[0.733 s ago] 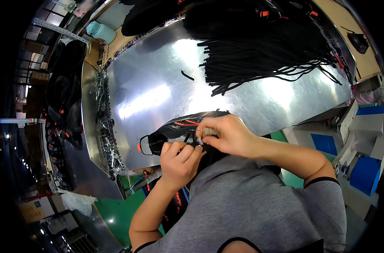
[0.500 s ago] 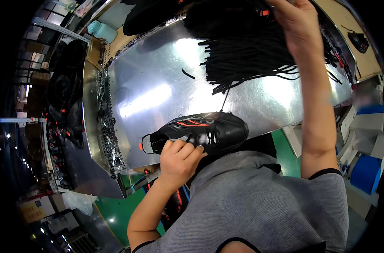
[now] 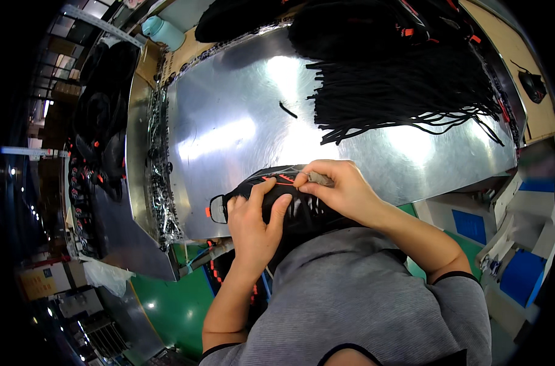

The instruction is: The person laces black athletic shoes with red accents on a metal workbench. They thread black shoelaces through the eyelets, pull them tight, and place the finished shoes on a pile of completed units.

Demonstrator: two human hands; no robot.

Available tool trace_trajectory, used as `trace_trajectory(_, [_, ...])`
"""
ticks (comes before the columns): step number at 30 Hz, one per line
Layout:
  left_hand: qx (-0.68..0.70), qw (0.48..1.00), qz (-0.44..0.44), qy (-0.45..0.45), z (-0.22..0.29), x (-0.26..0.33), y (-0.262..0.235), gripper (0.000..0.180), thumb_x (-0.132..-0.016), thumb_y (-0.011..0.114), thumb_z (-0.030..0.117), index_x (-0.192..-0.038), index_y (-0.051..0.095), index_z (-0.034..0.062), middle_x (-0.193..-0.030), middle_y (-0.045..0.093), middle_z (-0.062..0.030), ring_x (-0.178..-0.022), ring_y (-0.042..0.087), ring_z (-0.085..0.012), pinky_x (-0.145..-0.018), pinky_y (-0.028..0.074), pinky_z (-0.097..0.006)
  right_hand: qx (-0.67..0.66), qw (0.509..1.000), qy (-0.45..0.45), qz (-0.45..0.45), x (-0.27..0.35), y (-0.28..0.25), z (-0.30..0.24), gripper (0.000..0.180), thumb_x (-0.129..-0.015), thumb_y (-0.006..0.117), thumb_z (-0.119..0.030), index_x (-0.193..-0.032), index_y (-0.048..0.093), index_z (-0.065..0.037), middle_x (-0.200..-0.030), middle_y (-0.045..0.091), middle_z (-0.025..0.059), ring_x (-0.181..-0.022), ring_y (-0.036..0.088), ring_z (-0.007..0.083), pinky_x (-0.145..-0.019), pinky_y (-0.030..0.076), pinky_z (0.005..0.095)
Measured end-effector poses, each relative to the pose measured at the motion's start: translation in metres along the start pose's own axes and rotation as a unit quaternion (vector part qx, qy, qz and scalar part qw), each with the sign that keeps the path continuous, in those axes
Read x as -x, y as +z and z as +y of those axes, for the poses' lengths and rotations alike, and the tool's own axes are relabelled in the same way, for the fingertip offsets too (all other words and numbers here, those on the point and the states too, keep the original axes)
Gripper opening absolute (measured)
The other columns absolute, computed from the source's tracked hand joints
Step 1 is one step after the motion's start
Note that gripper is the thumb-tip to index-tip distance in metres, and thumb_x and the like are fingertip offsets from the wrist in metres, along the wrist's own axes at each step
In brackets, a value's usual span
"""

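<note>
A black shoe (image 3: 266, 174) with orange-red stripes lies on its side at the near edge of the metal table, heel loop to the left. My left hand (image 3: 253, 219) grips its upper near the opening, thumb and forefinger apart across the lacing area. Close beside it, my right hand (image 3: 344, 189) pinches at the eyelet row with thumb and forefinger. A small grey-brown piece (image 3: 320, 178) shows at those fingers; its kind is unclear, and so is what the fingertips pinch. The toe is mostly hidden behind my right hand and forearm.
Many black shoelaces (image 3: 399, 97) lie in a wide bundle at the far right of the metal table (image 3: 228, 97). A short black lace piece (image 3: 288, 110) lies left of them. Black shoe parts (image 3: 350, 30) are heaped behind. A light-blue container (image 3: 163, 32) stands far left.
My right hand has come down from the far right, over the lace bundle, to the shoe's eyelets. My left hand's fingers have spread. The taut lace above the shoe no longer shows.
</note>
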State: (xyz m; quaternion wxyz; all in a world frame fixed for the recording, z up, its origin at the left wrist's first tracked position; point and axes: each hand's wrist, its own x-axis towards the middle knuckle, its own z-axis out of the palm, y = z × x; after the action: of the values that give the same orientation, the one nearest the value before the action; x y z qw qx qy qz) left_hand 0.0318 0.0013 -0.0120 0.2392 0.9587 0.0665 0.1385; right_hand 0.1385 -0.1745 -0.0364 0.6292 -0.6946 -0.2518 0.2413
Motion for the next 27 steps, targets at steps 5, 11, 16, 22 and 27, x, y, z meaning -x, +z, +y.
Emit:
trace_trajectory(5, [-0.015,0.998,0.048,-0.044,0.006,0.006,0.008,0.048,-0.068,0.093,0.026,-0.107,0.072,0.0084,-0.093,0.071,-0.0060,-0.080,0.057,-0.0241,-0.074,0.047,-0.035,0.048,0.999,0.002,-0.019,-0.006,0.005,-0.001,0.009,-0.090,0.071,-0.006,-0.097,0.071,0.000,-0.095,0.069,0.0054,-0.085,0.066,0.0145,-0.078,0.052,0.0302])
trace_trajectory(11, [-0.020,0.996,0.074,-0.033,0.004,0.010,0.013,0.046,-0.067,0.094,0.023,-0.104,0.072,0.0078,-0.094,0.071,-0.0061,-0.083,0.058,-0.0247,-0.076,0.047,-0.036,0.107,0.994,-0.008,-0.005,0.012,-0.003,-0.013,0.017,-0.095,0.066,-0.011,-0.108,0.062,-0.001,-0.094,0.068,0.0090,-0.082,0.068,0.0208,-0.073,0.051,0.0328])
trace_trajectory(16, [-0.016,0.996,0.074,-0.042,0.010,0.010,0.011,0.047,-0.067,0.094,0.022,-0.106,0.072,0.0083,-0.095,0.071,-0.0055,-0.085,0.058,-0.0248,-0.078,0.047,-0.036,0.211,0.976,0.019,-0.052,0.028,-0.014,-0.023,0.019,-0.098,0.062,-0.018,-0.104,0.054,-0.003,-0.076,0.068,0.0131,-0.069,0.068,0.0334,-0.064,0.050,0.0424])
trace_trajectory(22, [-0.012,0.994,0.109,-0.004,0.004,0.011,0.015,0.046,-0.066,0.093,0.027,-0.104,0.073,0.0100,-0.072,0.062,-0.0015,-0.063,0.050,-0.0190,-0.075,0.039,-0.035,0.299,0.950,-0.047,-0.074,0.018,-0.011,-0.018,0.020,-0.096,0.063,-0.017,-0.101,0.055,0.000,-0.072,0.068,0.0148,-0.066,0.068,0.0356,-0.059,0.050,0.0435])
trace_trajectory(27, [0.052,0.992,0.111,-0.010,0.007,0.015,0.017,0.031,-0.075,0.085,0.015,-0.104,0.074,0.0101,-0.076,0.065,-0.0023,-0.063,0.050,-0.0204,-0.076,0.037,-0.034,0.405,0.896,-0.116,-0.138,-0.001,-0.002,-0.027,0.041,-0.079,0.074,-0.007,-0.106,0.051,0.011,-0.071,0.068,0.0172,-0.067,0.071,0.0338,-0.056,0.053,0.0400])
